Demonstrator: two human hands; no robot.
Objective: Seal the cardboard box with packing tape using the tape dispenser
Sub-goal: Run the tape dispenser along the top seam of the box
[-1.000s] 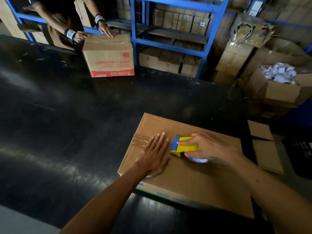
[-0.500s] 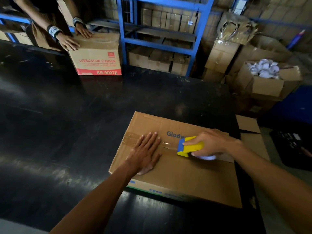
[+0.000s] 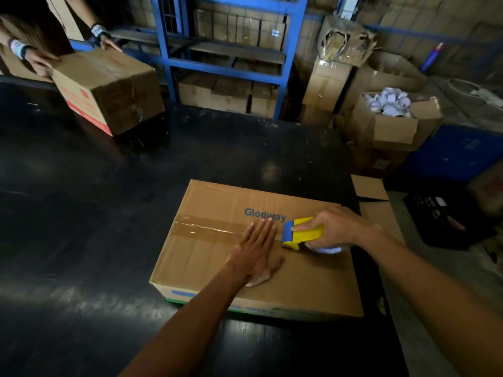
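From the head camera, the cardboard box (image 3: 255, 248) lies flat on the dark bench (image 3: 81, 227), in the lower middle of the frame, with "Glodway" printed on its top. A strip of brown packing tape (image 3: 206, 228) runs from the box's left edge along the centre seam toward the right. The left hand (image 3: 258, 251) lies spread and flat, palm down on the box top, fingertips on the tape; it closes around nothing and only presses. Just right of it, the right hand (image 3: 334, 227) has its grip wrapped firmly around the yellow and blue tape dispenser (image 3: 302, 232), whose blue front edge sits on the seam with the roll peeking out beneath the palm.

By my reckoning the box is stiff across its panels but gives a little at the seam, so the flat palm is the right way to steady it. The dispenser looks light and rigid and is best held by its body, as it is. The tape film is thin and apt to wrinkle, and the stretch from the dispenser to the right edge is not yet covered.

In the upper left of the frame another person's hands (image 3: 40, 63) hold a second box (image 3: 109, 88) at the bench's far side. Blue shelving (image 3: 226, 63) fills the upper middle.
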